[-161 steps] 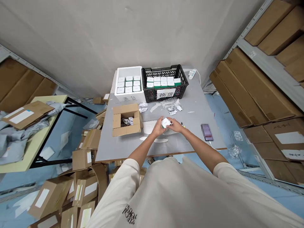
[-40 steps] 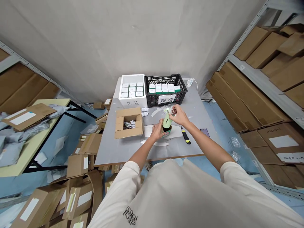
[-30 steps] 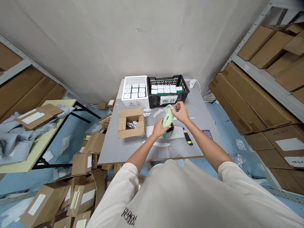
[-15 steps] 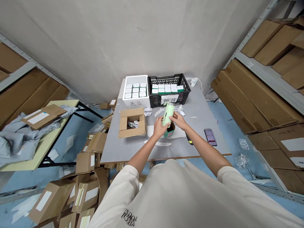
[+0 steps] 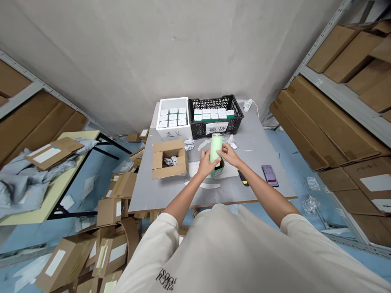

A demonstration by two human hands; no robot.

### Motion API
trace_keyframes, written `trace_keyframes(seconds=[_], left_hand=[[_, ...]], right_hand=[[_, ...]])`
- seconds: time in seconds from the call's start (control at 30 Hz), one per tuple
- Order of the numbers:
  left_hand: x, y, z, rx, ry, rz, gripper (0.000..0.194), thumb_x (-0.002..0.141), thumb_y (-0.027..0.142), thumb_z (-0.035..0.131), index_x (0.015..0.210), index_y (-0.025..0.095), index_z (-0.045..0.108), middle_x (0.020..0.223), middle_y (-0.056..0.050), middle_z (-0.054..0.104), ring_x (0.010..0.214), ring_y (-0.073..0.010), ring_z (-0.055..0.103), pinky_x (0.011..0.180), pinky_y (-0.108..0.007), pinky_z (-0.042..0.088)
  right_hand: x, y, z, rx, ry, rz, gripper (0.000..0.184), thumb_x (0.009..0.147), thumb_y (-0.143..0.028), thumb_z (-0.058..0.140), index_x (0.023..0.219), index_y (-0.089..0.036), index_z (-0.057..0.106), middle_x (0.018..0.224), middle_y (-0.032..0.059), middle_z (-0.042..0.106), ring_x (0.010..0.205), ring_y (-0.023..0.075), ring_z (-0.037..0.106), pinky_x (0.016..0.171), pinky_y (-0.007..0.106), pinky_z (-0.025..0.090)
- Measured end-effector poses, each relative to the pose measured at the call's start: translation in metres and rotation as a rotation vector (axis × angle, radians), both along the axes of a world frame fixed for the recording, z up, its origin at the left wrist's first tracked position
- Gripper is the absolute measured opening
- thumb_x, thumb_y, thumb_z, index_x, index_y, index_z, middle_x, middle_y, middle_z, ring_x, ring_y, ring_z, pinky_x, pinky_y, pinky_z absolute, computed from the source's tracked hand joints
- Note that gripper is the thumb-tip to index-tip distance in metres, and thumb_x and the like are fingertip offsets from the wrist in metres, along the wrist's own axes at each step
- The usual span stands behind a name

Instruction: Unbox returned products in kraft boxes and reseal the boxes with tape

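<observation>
A: Bottle position?
B: Light-green bottle (image 5: 216, 145) nearly upright over the table (image 5: 262, 140). Left hand (image 5: 207, 164): fingers curled round its lower part. Right hand (image 5: 229, 155): thumb and fingers narrow, gripping its right side. Base at the mouth of the small green box (image 5: 216, 173); inside or above, cannot tell.
A: Other containers?
B: White foam box (image 5: 173, 134): nine white-topped boxes (image 5: 173, 116), three by three. Adjacent black crate (image 5: 199, 130): similar, green-sided, two rows. Open carton (image 5: 168, 174): crumpled paper (image 5: 171, 161).

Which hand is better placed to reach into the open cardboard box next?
Probably the left hand: it's nearer the cardboard box, while the right hand is on the bottle's far side. Both are on the bottle, though.
</observation>
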State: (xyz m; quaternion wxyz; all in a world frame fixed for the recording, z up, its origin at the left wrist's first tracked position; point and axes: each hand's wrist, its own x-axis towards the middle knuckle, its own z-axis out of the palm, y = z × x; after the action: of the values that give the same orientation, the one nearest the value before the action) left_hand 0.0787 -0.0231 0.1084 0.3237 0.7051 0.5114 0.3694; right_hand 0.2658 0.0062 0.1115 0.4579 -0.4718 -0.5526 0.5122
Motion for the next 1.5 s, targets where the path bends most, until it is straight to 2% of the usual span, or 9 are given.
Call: trace_keyframes(seconds=[0.1, 0.3, 0.5, 0.6, 0.73, 0.97, 1.17, 1.33, 1.5], left_hand=[[0.002, 0.002, -0.001, -0.023, -0.033, 0.034, 0.071, 0.089, 0.055, 0.07, 0.149, 0.024, 0.049, 0.125, -0.013, 0.058, 0.127, -0.031, 0.053, 0.108, -0.045, 0.046], [-0.003, 0.007, -0.005, -0.097, -0.324, -0.078, 0.066, 0.098, 0.056, 0.056, 0.153, 0.023, 0.041, 0.141, -0.014, 0.058, 0.123, -0.0268, 0.061, 0.101, -0.04, 0.051], [-0.001, 0.009, -0.008, -0.091, -0.124, -0.009, 0.068, 0.086, 0.061, 0.071, 0.141, 0.022, 0.058, 0.126, -0.013, 0.059, 0.117, -0.0284, 0.061, 0.099, -0.041, 0.053], [0.0, 0.011, -0.012, -0.1, -0.199, -0.012, 0.07, 0.09, 0.059, 0.067, 0.147, 0.021, 0.051, 0.13, -0.014, 0.06, 0.115, -0.0277, 0.063, 0.098, -0.042, 0.053], [-0.003, 0.013, -0.011, -0.147, -0.38, -0.105, 0.07, 0.096, 0.057, 0.06, 0.153, 0.022, 0.042, 0.143, -0.014, 0.058, 0.124, -0.0272, 0.061, 0.102, -0.041, 0.052], [-0.006, 0.013, -0.004, -0.159, -0.175, -0.067, 0.074, 0.087, 0.061, 0.071, 0.147, 0.022, 0.054, 0.128, -0.015, 0.062, 0.116, -0.0293, 0.062, 0.098, -0.042, 0.054], [-0.008, 0.02, -0.012, -0.27, -0.496, -0.16, 0.082, 0.09, 0.062, 0.066, 0.156, 0.022, 0.039, 0.133, -0.015, 0.066, 0.118, -0.0288, 0.066, 0.099, -0.046, 0.054], [-0.008, 0.023, -0.001, -0.327, -0.506, -0.162, 0.064, 0.093, 0.06, 0.062, 0.144, 0.021, 0.057, 0.133, -0.011, 0.068, 0.118, -0.0288, 0.066, 0.101, -0.044, 0.054], [-0.006, 0.025, 0.008, -0.387, -0.452, -0.093, 0.063, 0.088, 0.063, 0.069, 0.133, 0.019, 0.067, 0.127, -0.01, 0.071, 0.112, -0.0282, 0.067, 0.097, -0.04, 0.055]], right_hand=[[-0.002, 0.0, 0.002, 0.022, 0.0, -0.009, 0.056, 0.073, -0.059, 0.083, 0.107, -0.024, 0.054, 0.1, 0.0037, 0.072, 0.094, 0.0209, 0.066, 0.088, 0.038, 0.054], [0.004, 0.001, 0.01, 0.005, -0.024, 0.02, 0.055, 0.076, -0.066, 0.075, 0.109, -0.023, 0.065, 0.106, 0.0065, 0.072, 0.098, 0.0237, 0.065, 0.083, 0.038, 0.056], [-0.004, -0.002, 0.005, -0.028, 0.057, -0.01, 0.054, 0.074, -0.064, 0.078, 0.102, -0.026, 0.052, 0.093, 0.0008, 0.07, 0.088, 0.0196, 0.067, 0.08, 0.036, 0.057], [-0.003, -0.001, 0.005, -0.054, 0.069, -0.005, 0.054, 0.074, -0.065, 0.078, 0.102, -0.027, 0.052, 0.089, -0.0002, 0.069, 0.085, 0.0195, 0.067, 0.077, 0.036, 0.057], [0.003, 0.003, 0.005, -0.05, 0.048, -0.01, 0.055, 0.072, -0.064, 0.079, 0.106, -0.024, 0.061, 0.098, 0.0033, 0.069, 0.089, 0.0204, 0.066, 0.077, 0.036, 0.059], [-0.001, 0.0, 0.004, -0.05, -0.013, -0.064, 0.056, 0.069, -0.062, 0.082, 0.104, -0.023, 0.062, 0.095, 0.0023, 0.067, 0.08, 0.0177, 0.064, 0.073, 0.034, 0.058], [0.004, 0.001, 0.007, -0.095, 0.034, -0.012, 0.056, 0.073, -0.064, 0.079, 0.104, -0.025, 0.054, 0.085, -0.0007, 0.068, 0.073, 0.0167, 0.062, 0.066, 0.031, 0.054], [0.003, 0.003, 0.004, -0.117, 0.058, -0.068, 0.056, 0.071, -0.062, 0.082, 0.103, -0.026, 0.052, 0.085, -0.0025, 0.065, 0.07, 0.0155, 0.063, 0.064, 0.031, 0.056], [-0.003, 0.004, -0.001, -0.178, 0.034, -0.109, 0.055, 0.071, -0.062, 0.082, 0.1, -0.026, 0.051, 0.075, -0.0047, 0.063, 0.061, 0.015, 0.062, 0.057, 0.031, 0.056]])
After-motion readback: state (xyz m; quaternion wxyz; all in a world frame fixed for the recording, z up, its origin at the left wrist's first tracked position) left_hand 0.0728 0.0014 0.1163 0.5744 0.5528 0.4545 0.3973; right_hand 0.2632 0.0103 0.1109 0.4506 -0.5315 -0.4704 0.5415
